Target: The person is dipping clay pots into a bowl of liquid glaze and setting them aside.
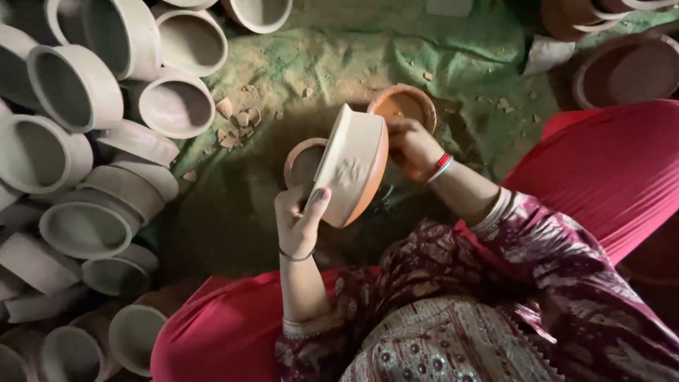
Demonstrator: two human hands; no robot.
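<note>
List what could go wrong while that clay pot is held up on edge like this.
1. The clay pot is tilted on edge between the left hand and right hand, off the ground; a slip could drop it onto the two small orange bowls below.
2. Broken shards lie on the green cloth, so this ware probably chips easily.
3. The heap of pale pots leans loosely nearby; a nudge might topple some.

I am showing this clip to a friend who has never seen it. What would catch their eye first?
Likely the pale clay bowl tilted up at centre frame, gripped by the left hand below and the right hand behind it. Next, the big heap of grey unfired pots along the left edge. Then two small orange dishes on the dusty green cloth behind the bowl.
</note>
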